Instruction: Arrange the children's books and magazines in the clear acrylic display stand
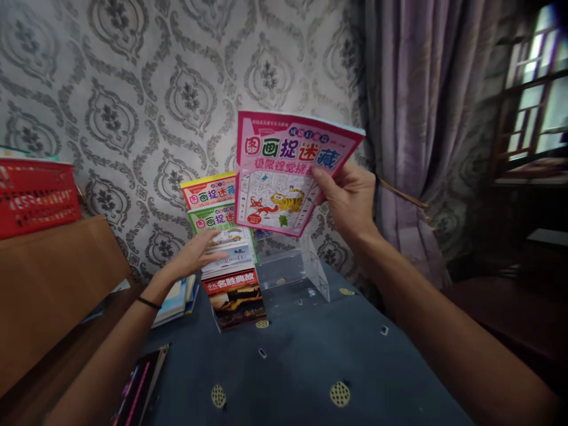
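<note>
My right hand (350, 198) grips a pink-bordered picture book (277, 198) by its right edge, thumb across the cover, and holds it up above the table. Below it stands a clear acrylic tiered rack (317, 269). Books fill the rack's left side in steps: a yellow-topped one (208, 189), a green-bordered one (208, 223), a pale one (242, 255) and a dark one with a red title band (237, 299) in front. With fingers stretched out, my left hand (190, 257) is at the left edge of the green and pale books; whether it presses on them is unclear.
A red plastic basket (39, 201) sits on a cardboard box (57, 284) at the left. Several books (175, 302) lie on the dark blue tablecloth (284, 384) beside the rack, and a dark book (139, 384) lies nearer. A purple curtain (412, 118) hangs at the right.
</note>
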The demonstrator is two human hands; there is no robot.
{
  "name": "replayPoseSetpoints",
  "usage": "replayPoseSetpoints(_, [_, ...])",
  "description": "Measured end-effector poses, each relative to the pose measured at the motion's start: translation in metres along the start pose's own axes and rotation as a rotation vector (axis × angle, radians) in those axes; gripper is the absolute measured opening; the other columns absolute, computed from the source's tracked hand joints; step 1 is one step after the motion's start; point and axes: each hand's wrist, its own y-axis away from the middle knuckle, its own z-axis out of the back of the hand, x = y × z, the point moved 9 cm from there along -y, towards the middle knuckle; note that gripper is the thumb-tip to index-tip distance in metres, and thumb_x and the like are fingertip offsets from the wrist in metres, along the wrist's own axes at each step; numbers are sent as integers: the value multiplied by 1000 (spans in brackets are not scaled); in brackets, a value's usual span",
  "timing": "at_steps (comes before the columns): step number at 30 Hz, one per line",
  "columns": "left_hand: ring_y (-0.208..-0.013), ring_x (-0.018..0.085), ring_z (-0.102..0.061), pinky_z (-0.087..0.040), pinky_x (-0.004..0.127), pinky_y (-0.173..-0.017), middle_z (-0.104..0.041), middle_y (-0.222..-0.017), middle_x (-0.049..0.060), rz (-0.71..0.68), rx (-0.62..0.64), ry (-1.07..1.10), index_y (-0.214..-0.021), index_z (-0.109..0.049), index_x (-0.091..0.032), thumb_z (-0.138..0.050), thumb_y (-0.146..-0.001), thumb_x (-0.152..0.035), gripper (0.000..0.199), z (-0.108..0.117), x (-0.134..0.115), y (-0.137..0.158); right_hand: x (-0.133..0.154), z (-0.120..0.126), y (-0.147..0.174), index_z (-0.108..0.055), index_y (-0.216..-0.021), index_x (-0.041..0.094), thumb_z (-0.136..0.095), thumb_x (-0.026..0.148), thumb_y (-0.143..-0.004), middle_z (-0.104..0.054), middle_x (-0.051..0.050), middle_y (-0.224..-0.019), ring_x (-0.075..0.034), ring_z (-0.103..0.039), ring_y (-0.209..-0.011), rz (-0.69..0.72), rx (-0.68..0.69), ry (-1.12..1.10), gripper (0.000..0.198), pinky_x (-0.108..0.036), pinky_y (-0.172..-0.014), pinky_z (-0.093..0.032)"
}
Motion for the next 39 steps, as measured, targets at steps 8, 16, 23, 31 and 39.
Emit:
replayPoseSetpoints(8, [-108, 29, -66, -50, 41, -96, -73, -115, 7, -58, 156, -49, -108, -69, -26, -53, -90, -51, 35, -26, 6, 3, -18, 37, 23, -71, -82, 24, -73, 49, -84, -69, 0, -70, -11, -52, -47, -57, -52, 65, 25, -23, -37, -42])
replayPoseSetpoints(16, [-120, 34, -52, -40, 50, -106, -59, -126, 16, -103, -549, -500, -126, -59, -19, -53, -93, -37, 38, 54, -12, -5, -28, 55, 35, -71, -79, 23, -73, 45, -85, -69, 0, -69, -12, -49, -46, -72, -107, 102, 22, -25, -37, -42])
replayPoseSetpoints(23, [-102, 30, -59, -48, 43, -93, -64, -108, 13, -69, -271, -539, -120, -61, -17, -48, -94, -41, 38, 55, 27, -55, -38, 76, 46, -68, -78, 24, -72, 46, -85, -66, 0, -68, -13, -50, -47, -103, -164, 138, 24, -26, -38, -39])
replayPoseSetpoints(31, [-100, 28, -59, -49, 41, -92, -64, -104, 11, -70, -309, -505, -117, -63, -19, -51, -90, -41, 36, 53, 36, -55, -35, 97, 35, -67, -76, 23, -72, 51, -84, -66, 0, -68, -14, -53, -51, -41, -215, 171, 29, -25, -40, -42])
replayPoseSetpoints(39, [-113, 32, -53, -43, 47, -102, -60, -116, 13, -193, -506, -593, -121, -59, -22, -51, -94, -37, 32, 59, -28, -35, -57, 79, -6, -69, -83, 24, -69, 51, -86, -68, -1, -72, -13, -54, -51, -17, -167, 91, 27, -26, -41, -45])
